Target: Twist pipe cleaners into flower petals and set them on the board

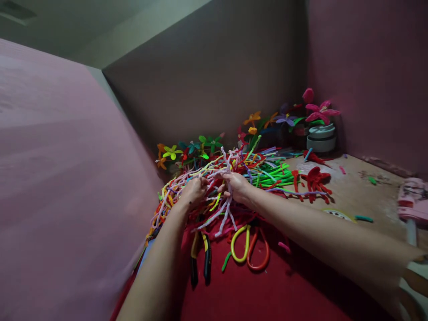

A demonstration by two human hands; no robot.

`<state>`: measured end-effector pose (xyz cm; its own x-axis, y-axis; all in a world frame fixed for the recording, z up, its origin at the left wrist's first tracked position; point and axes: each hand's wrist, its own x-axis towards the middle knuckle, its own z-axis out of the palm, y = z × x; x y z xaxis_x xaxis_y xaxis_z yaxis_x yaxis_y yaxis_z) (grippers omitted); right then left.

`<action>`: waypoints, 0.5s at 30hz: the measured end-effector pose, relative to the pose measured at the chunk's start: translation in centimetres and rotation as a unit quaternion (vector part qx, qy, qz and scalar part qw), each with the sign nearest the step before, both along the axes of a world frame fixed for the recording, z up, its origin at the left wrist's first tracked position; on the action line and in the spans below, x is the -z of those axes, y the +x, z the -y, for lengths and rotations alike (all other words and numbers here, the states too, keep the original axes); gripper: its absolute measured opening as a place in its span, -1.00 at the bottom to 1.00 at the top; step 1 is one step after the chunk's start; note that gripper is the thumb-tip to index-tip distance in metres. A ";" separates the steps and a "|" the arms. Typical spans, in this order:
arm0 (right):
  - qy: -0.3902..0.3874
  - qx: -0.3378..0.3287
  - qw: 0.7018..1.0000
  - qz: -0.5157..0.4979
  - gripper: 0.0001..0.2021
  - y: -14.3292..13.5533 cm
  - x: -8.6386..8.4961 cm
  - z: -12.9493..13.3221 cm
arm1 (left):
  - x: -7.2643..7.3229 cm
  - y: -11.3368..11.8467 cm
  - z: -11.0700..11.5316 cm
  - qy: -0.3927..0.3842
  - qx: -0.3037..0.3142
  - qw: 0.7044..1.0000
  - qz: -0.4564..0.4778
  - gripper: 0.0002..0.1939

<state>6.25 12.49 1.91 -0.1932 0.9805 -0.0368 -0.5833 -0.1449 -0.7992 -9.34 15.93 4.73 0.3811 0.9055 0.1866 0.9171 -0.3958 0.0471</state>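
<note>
A large heap of coloured pipe cleaners [177, 185] lies across the middle of the work surface. Over it, my right hand [236, 187] is closed round several pale lilac pipe cleaners [222, 220], whose ends stick out above and below the fingers. Close by on the left, my left hand [195, 191] has its fingers curled together at the heap; what they pinch is too small to make out. Below the hands lie pliers [207, 258] with black and yellow handles and scissors [240, 245] with one yellow and one red loop.
Pipe-cleaner flowers [172, 152] stand behind the heap, with a pink flower [323, 111] above a grey round container [321, 138] at the back right. Red fuzzy pieces [316, 180] and a pink tool [414, 200] lie to the right. Pink walls [60, 178] flank the surface.
</note>
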 end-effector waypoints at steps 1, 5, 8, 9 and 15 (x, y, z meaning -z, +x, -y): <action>0.003 0.002 1.000 0.002 -0.74 0.0 0.1 0.0 | 0.0 0.0 0.1 -0.003 0.002 1.000 -0.001 -0.73; 0.015 0.011 1.000 0.008 -0.73 0.0 0.6 -0.1 | 0.0 0.1 0.7 0.001 0.010 1.000 -0.002 -0.74; 0.018 0.018 1.000 0.007 -0.72 -0.1 0.8 -0.1 | 0.1 0.2 1.3 0.013 0.017 1.000 -0.007 -0.75; 0.017 0.021 1.000 0.006 -0.71 -0.2 0.9 -0.2 | 0.2 0.3 1.4 0.017 0.019 1.000 -0.013 -0.75; 0.019 0.034 0.999 -0.004 -0.73 -0.1 1.1 -0.2 | -0.5 0.3 1.7 0.046 0.003 0.997 -0.056 -0.79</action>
